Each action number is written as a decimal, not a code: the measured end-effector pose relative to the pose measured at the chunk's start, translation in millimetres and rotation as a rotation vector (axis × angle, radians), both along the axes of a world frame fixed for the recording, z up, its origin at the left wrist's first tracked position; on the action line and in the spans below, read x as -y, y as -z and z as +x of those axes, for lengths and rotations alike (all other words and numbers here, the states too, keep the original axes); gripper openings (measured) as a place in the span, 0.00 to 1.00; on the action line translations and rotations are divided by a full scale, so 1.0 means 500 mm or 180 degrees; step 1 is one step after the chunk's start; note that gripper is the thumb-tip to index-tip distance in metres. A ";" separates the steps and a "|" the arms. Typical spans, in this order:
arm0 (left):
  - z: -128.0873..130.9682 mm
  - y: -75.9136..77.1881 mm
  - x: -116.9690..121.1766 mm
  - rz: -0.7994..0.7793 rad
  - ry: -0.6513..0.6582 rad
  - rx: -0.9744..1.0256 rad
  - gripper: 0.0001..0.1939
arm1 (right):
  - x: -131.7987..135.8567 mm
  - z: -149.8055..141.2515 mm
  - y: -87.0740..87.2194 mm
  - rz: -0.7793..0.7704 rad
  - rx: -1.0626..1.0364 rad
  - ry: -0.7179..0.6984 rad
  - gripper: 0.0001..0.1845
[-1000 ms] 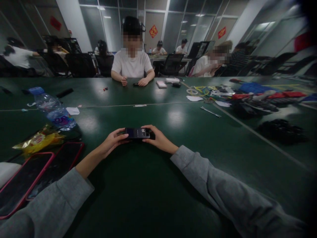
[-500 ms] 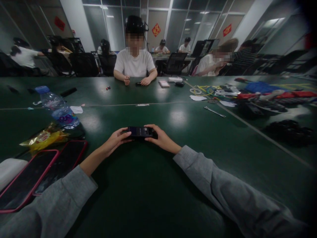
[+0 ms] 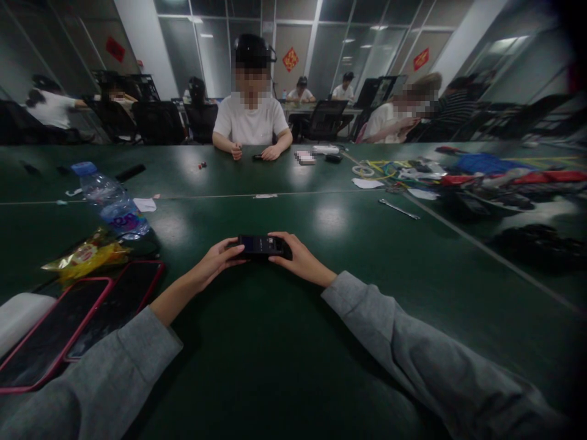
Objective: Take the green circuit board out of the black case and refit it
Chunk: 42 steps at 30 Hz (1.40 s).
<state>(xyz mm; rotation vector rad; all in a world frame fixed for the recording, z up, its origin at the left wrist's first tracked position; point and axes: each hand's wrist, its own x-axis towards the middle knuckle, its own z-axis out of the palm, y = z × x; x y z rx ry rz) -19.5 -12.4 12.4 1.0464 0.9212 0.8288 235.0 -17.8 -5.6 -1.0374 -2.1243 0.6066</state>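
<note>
A small dark device with a lit screen (image 3: 261, 245) lies sideways just above the green table (image 3: 284, 342), in the middle of the view. My left hand (image 3: 215, 260) grips its left end with curled fingers. My right hand (image 3: 297, 259) grips its right end, thumb on top. Both arms wear grey sleeves, the left one pushed up the forearm.
At the left lie two pink-cased phones (image 3: 68, 324), a yellow snack bag (image 3: 85, 256) and a water bottle (image 3: 112, 201) on its side. A wrench (image 3: 398, 209), cables and coloured tools (image 3: 458, 174) clutter the right. A person in white (image 3: 252, 119) sits opposite; others sit behind.
My hands and the device have stayed together in the same grip. The view has shifted slightly, so the things at the left appear a little further right.
</note>
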 end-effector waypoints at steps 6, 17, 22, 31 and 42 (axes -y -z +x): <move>-0.004 0.007 -0.002 0.0030 0.0023 -0.0004 0.25 | 0.002 0.000 -0.003 0.0154 0.0028 0.0070 0.29; -0.007 0.011 -0.004 0.0087 0.0085 0.0010 0.24 | 0.001 -0.003 0.002 -0.0006 -0.0400 0.0211 0.41; -0.003 0.003 0.000 0.0054 0.0048 -0.0026 0.24 | 0.000 -0.003 0.007 0.0007 -0.0409 0.0210 0.41; -0.004 0.009 -0.003 0.0045 0.0040 0.0006 0.23 | 0.006 -0.004 -0.001 0.0312 0.0132 0.0501 0.38; -0.001 0.003 0.001 0.0047 0.0031 0.0013 0.24 | 0.013 -0.008 -0.005 0.0507 0.0216 0.0145 0.36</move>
